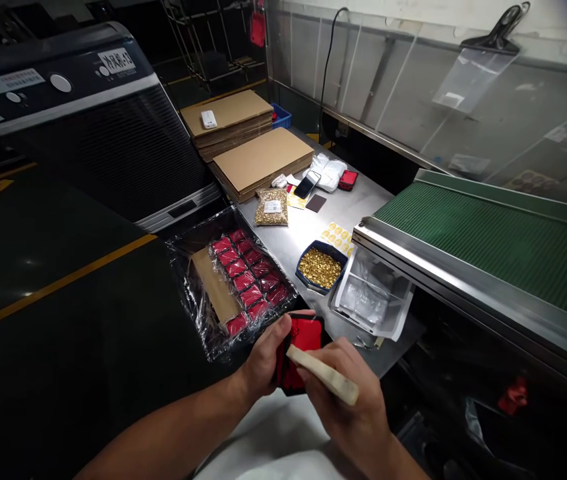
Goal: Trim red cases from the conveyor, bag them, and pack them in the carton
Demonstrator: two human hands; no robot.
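The person's left hand (268, 357) is gripping a black-edged red case (307, 333) in front of the body, just above the lap, with the thumb lying along its left border and the fingers wrapping behind. The right hand (356, 390) is pinching a pale, flat stick (324, 373), its narrow end pointing at the case's red face and its blunt end leaning out over the back of the hand; whether that narrow end is pressing or only hovering, one cannot tell. For good work here, the left hand should be bracing the case from behind, so that the face is not buckling under the stick, while the thumb is staying out of the stick's path. The right hand should be guiding with light, even pressure, since a hard edge could be scuffing the red surface or catching on the black border. Working a little nearer the table would probably be giving a steadier rest, as the case is hanging off its edge, between the film-lined box (180, 283) of wrapped red packets (250, 293) and the person's lap.
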